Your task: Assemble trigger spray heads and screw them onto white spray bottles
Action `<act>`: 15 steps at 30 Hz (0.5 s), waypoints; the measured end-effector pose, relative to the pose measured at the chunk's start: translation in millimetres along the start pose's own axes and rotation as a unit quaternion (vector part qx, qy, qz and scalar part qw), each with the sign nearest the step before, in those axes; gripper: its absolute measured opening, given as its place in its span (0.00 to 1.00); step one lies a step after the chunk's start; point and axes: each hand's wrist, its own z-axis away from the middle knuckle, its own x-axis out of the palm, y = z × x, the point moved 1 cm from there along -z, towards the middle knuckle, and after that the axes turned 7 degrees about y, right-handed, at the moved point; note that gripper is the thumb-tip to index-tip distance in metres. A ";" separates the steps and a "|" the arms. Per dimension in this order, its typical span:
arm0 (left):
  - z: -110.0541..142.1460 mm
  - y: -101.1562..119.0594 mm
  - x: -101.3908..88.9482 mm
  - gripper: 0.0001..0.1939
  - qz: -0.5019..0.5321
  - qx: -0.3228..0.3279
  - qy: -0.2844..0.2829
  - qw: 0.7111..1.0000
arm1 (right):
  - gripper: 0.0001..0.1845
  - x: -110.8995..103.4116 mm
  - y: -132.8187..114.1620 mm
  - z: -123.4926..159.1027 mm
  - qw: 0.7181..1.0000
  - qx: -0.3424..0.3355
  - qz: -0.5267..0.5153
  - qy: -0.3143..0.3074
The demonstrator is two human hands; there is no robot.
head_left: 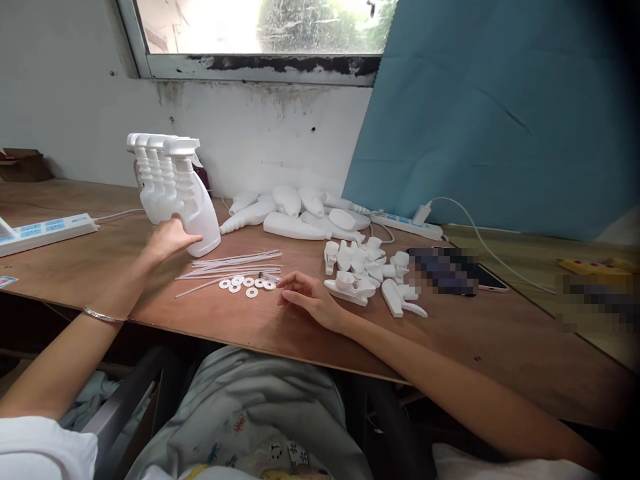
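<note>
Several white spray bottles (203,217) with trigger heads stand upright in a row at the left. My left hand (170,239) is at the lower body of the nearest one, its thumb stretched across the side; the other fingers are partly hidden. My right hand (313,300) rests low over the table, fingers loosely bent and apart, with nothing visible in them. Just left of it lie several white ring washers (252,292) and a few small clear pieces (270,276). Behind those, thin white tubes (235,263) lie in a loose bundle.
White bottles without heads (295,225) lie heaped near the wall. Loose trigger heads (357,267) are piled right of centre, with dark phone-like objects (493,277) beyond. Power strips (50,232) with cords lie left and at the back. The wooden table's front edge (280,349) runs before my lap.
</note>
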 end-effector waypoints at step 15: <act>-13.4 4.3 16.4 0.35 0.147 0.039 0.039 0.988 | 0.13 -1.3 1.8 -0.2 1.000 0.003 0.001 -0.004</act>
